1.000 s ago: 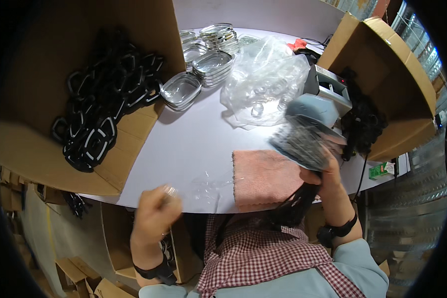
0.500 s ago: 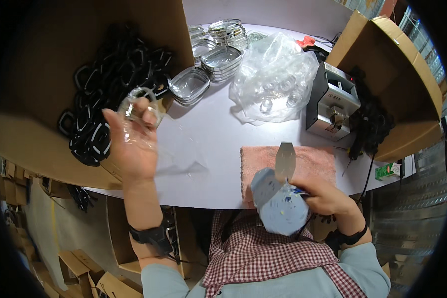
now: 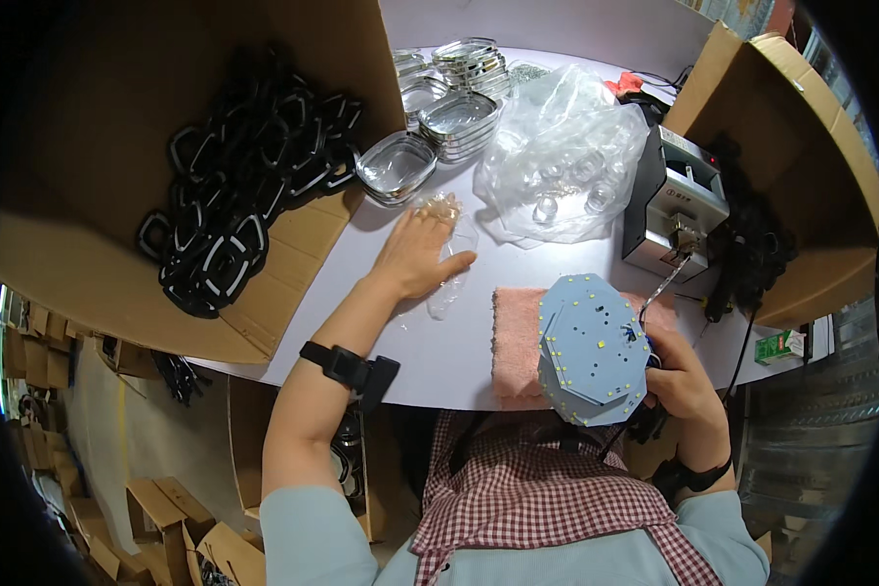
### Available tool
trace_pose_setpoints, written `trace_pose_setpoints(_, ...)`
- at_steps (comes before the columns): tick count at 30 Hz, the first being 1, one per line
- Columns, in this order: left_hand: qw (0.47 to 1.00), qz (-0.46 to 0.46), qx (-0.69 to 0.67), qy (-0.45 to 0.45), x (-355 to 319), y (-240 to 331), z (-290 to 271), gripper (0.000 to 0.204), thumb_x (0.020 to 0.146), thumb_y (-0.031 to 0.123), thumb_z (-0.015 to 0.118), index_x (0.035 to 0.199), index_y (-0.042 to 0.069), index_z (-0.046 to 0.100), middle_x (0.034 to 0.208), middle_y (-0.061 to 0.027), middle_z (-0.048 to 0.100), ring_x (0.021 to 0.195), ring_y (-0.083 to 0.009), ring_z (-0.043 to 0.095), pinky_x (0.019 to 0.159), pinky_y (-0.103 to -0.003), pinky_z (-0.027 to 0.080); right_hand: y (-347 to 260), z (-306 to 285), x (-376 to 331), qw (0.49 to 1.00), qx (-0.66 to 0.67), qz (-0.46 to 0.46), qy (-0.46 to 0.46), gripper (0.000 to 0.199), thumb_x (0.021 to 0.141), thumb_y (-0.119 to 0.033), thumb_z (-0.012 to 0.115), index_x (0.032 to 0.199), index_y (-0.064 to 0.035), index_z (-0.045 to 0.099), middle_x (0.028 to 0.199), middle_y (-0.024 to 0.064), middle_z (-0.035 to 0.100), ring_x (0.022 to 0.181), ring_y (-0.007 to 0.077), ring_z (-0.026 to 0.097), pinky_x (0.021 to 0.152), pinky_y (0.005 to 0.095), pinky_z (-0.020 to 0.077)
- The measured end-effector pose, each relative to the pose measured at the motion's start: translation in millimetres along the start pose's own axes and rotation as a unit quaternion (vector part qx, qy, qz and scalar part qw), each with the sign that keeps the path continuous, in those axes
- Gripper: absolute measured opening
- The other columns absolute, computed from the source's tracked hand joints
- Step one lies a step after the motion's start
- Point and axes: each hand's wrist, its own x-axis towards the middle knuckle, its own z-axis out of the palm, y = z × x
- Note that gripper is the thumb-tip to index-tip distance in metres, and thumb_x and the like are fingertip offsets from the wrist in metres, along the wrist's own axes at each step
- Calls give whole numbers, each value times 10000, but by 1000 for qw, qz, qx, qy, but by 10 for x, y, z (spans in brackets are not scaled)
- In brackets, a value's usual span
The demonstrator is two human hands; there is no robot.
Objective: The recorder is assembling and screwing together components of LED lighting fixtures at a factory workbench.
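My left hand [image 3: 418,256] lies palm down on the white table with its thumb stretched apart. Crumpled clear plastic [image 3: 445,208] shows at its fingertips, and a loose strip of clear film [image 3: 449,296] is beside the thumb. At the right, my right hand [image 3: 684,379] grips the edge of some stacked light-blue octagonal LED boards [image 3: 596,337], dotted with small yellow squares. Its fingertips are partly hidden behind them. The boards are above a pink towel [image 3: 516,342]. A thin pale strip [image 3: 662,291] runs between the stack and a grey machine [image 3: 676,210].
A carton [image 3: 293,283] of black frames [image 3: 227,264] stands at the left. Clear oval covers [image 3: 397,168] are stacked behind my left hand, next to a plastic bag [image 3: 557,146] of clear rings. Another carton [image 3: 791,127] with black parts [image 3: 752,239] is at the right.
My left hand has come down from beside the carton onto the table, moving right, with the clear plastic. The board stack has turned to face up, and the separately raised plate no longer shows.
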Motion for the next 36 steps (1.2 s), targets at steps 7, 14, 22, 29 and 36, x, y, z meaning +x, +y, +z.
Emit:
trace_pose_setpoints(7,987,116,-51,-98,-678,698,11,802,987,501,536,1561,-19,329,1638,-219,306,1519,-382,280,1257,-483,193,-157,-25,-4,1000,-11,-20,14,451,760,71,584,1209,48,619,820,54,606,590,141,562,534,269,454)
trace_pose_setpoints(14,985,-157,53,-51,-2074,466,-365,639,989,288,585,1544,32,398,1598,-194,396,1480,-378,356,1223,-496,277,-377,93,114,943,-292,-157,-40,484,745,30,628,1228,0,637,888,165,615,815,269,626,743,361,489)
trace_pose_setpoints(22,893,-349,-129,253,-2846,755,-434,231,1029,194,557,886,14,574,797,-104,575,729,-255,535,672,-404,435,-497,715,411,993,83,85,-21,450,885,-40,608,1330,21,587,919,91,651,594,144,541,550,255,421)
trace_pose_setpoints(29,810,-380,-422,148,-2523,1021,-479,409,996,343,683,1082,-44,584,974,-96,642,895,-143,534,798,-317,478,-302,1603,1069,793,549,127,-233,76,987,-26,574,931,11,539,767,25,551,451,-5,406,426,159,319)
trace_pose_setpoints(36,715,-348,-603,64,-2184,808,-431,521,1014,438,633,1144,-63,572,963,-66,633,867,-157,570,795,-331,494,-239,2063,1366,655,658,119,-353,146,972,-73,617,880,13,544,671,-5,524,404,-13,381,410,158,325)
